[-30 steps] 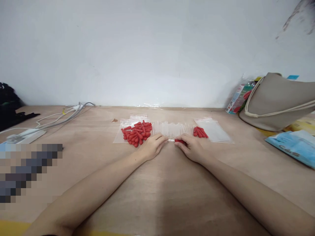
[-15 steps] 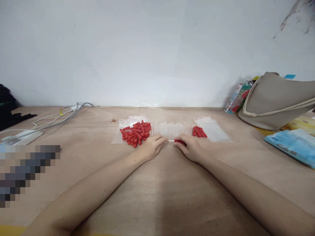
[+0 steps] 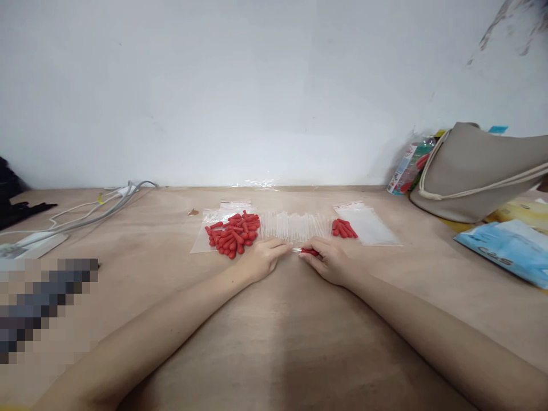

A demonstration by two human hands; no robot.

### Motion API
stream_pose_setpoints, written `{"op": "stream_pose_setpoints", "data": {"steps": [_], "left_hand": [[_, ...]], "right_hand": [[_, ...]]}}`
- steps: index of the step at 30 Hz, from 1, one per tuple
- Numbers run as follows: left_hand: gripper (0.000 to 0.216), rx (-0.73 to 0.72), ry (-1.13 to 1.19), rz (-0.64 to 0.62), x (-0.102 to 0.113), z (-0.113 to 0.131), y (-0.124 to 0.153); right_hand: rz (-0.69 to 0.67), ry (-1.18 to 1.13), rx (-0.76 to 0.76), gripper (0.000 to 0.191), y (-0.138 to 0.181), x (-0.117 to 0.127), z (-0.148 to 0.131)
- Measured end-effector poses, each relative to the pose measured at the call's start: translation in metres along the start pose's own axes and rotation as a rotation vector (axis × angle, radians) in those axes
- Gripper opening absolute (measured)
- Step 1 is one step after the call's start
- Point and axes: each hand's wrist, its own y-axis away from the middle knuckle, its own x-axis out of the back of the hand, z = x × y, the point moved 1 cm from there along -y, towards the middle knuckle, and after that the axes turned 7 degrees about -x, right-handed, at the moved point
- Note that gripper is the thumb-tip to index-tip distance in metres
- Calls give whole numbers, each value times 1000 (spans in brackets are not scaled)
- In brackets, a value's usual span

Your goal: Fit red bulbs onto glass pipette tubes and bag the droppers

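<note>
"While both your hands are working, what is surrounding the tube row (image 3: 291, 226)?"

"A heap of red bulbs (image 3: 233, 234) is lying just left of the row, partly on a plastic bag (image 3: 199, 242). A smaller red cluster (image 3: 343, 229) is sitting just right of it, beside a second bag (image 3: 379, 231). Well right of the row, a grey-beige bag (image 3: 483, 171) and a blue packet (image 3: 505, 254) are resting; well left of it, cables (image 3: 111, 202) are trailing. My own fingers are covering part of the row's near edge."

"And what are you seeing in the materials?"

"The tubes are looking slim, glossy and see-through; the bulbs are showing a matte, rubbery, teardrop shape. Wood grain is running over the table (image 3: 257, 331)."

"Which way is your piece pointing?"

"Just on the row's near side, my right hand (image 3: 331, 260) is pinching a held bulb (image 3: 309, 252), its long axis running sideways. My left hand (image 3: 268, 260) is pinching a clear tube (image 3: 296, 250) in line with it. Whether they're joining, I can't tell."
</note>
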Motion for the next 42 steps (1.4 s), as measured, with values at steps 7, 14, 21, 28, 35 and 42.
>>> {"op": "stream_pose_setpoints", "data": {"steps": [7,14,21,28,35,42], "left_hand": [[31,-4,-24,-30,3,2,-2],[26,40,-22,-35,3,2,-1],[25,163,0,-10,4,-1,3],[21,114,30,72,4,1,4],[20,50,34,76,4,2,3],[22,102,35,71,4,3,1]], "right_hand": [[-12,53,46,13,-4,-1,-2],[-28,83,31,11,-9,2,-1],[58,145,-63,9,-7,8,7],[60,128,41,10,-8,8,2],[5,115,130,11,-7,5,0],[0,-28,-19,13,-10,5,4]]}}
